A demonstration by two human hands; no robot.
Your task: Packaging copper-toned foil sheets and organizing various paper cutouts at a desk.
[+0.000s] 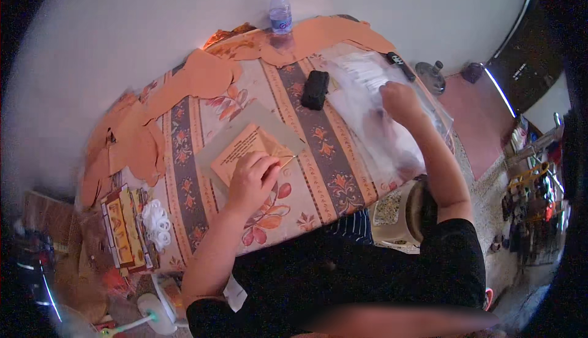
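My left hand [254, 172] rests on a folded orange paper piece [239, 148] with dark print, which lies on a grey square sheet [215, 142]. Its fingers are closed in a pinch, and a thin stick-like thing [291, 156] pokes out from the fingertips to the right. Further right, my right hand [399, 100] is closed above a pile of clear plastic bags [373, 127] with white contents. What its fingers hold, if anything, is hidden. A black block [315, 90] sits between the paper and the bags.
Orange cut-out sheets [184, 90] line the table's far and left edges. A water bottle [280, 16] stands at the back, and a dark remote-like object [401, 67] lies at the far right. Stacked cards [125, 231] and white rings [156, 223] occupy the near left corner.
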